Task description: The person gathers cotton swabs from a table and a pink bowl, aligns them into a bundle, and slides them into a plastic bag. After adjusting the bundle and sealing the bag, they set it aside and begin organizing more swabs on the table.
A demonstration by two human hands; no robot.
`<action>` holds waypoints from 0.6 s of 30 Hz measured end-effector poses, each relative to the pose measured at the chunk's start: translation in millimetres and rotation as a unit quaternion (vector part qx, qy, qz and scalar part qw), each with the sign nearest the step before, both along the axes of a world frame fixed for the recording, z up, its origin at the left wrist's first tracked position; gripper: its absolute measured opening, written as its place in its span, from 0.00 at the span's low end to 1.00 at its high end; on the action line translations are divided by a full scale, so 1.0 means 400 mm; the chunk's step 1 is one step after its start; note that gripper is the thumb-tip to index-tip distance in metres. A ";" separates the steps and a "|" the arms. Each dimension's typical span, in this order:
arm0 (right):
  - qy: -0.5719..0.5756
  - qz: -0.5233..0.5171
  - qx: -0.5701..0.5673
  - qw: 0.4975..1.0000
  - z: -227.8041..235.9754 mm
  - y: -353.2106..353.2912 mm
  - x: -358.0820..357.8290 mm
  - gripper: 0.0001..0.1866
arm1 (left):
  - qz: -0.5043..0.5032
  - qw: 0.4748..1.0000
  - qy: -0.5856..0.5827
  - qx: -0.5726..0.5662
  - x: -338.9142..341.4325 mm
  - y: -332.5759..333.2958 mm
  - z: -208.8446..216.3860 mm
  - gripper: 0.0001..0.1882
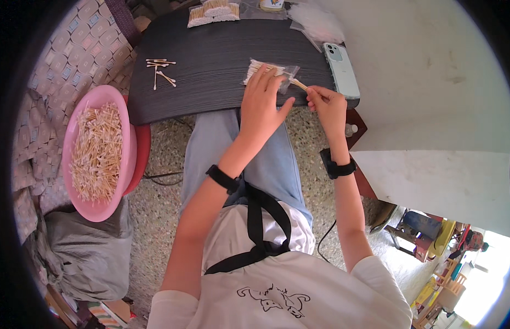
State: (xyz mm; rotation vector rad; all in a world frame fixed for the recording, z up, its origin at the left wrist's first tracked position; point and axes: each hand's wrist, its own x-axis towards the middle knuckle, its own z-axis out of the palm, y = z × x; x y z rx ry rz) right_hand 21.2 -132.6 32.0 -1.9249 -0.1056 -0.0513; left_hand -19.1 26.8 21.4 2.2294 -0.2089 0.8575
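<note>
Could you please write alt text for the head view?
A person's left hand lies over a clear plastic bag of white-tipped cotton swabs on a black table; the right hand pinches swabs at the bag's end. A pink plastic basin holds loose swabs.

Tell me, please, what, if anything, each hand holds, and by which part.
The right hand pinches cotton swabs by their right ends; the left hand lies over the clear bag, grip unclear.

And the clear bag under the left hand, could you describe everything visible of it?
The bag looks like thin, crinkled plastic, packed with white-tipped cotton swabs. It lies on the black table, near its front edge. The left fingers cover its middle; the right fingers hold swabs by its right end, whose opening I cannot make out.
</note>
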 end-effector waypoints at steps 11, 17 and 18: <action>0.030 0.001 0.032 0.999 -0.003 0.055 -0.033 0.09 | -0.001 1.000 -0.020 0.002 0.025 0.013 -0.048 0.06; 0.004 -0.009 0.051 0.999 -0.017 0.087 -0.023 0.09 | -0.002 0.999 -0.006 0.034 0.025 0.010 -0.055 0.07; -0.008 -0.020 0.045 0.999 -0.018 0.094 -0.018 0.09 | -0.008 0.999 0.001 0.034 0.024 0.011 -0.054 0.07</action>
